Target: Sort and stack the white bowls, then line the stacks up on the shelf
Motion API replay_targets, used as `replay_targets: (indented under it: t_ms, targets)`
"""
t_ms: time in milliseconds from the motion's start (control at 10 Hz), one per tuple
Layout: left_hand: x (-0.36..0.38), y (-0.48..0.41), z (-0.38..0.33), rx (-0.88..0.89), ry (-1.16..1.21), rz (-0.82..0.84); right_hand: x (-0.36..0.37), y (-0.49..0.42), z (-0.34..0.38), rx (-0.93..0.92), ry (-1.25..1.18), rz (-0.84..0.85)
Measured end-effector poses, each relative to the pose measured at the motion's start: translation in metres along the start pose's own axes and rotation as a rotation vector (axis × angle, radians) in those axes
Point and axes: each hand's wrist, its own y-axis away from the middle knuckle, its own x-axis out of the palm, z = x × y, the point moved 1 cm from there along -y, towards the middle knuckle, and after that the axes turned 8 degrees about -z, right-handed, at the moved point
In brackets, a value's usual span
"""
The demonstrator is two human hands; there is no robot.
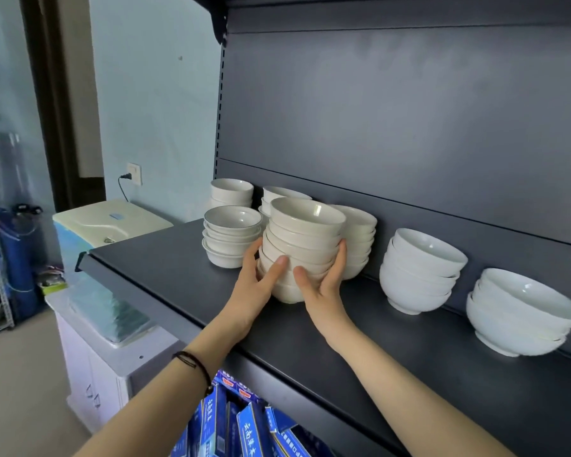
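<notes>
My left hand (261, 282): cupped against the tall leaning stack of cream ceramic bowls (302, 249).
My right hand (323, 285): cupping its other side.
Stack: on dark grey metal shelf (185, 278), between other stacks.
Room: pale blue wall (152, 110).

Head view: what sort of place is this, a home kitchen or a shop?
Likely a shop or stockroom, not certain: a dark metal display shelf on a slotted upright, white bowls in several stacks, blue boxed goods crammed underneath.

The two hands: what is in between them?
A tall stack of white bowls, which the left hand and right hand hold from either side. The head view shows it.
</notes>
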Motion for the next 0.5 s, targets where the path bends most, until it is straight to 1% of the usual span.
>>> replay_targets:
  t_ms: [200, 300, 400, 500]
  targets:
    - [-0.001, 0.0, 0.001, 0.017, -0.025, 0.006, -0.012, 0.0, 0.001, 0.028, -0.025, 0.082]
    - [-0.003, 0.001, 0.004, 0.011, -0.048, -0.013, -0.023, 0.004, 0.003, 0.032, 0.001, 0.1]
    - [-0.001, 0.001, 0.001, -0.011, -0.071, -0.046, -0.031, 0.009, 0.013, 0.085, 0.09, 0.111]
    - [-0.004, 0.012, -0.002, 0.007, -0.106, -0.175, -0.042, 0.023, 0.025, 0.107, 0.105, -0.079]
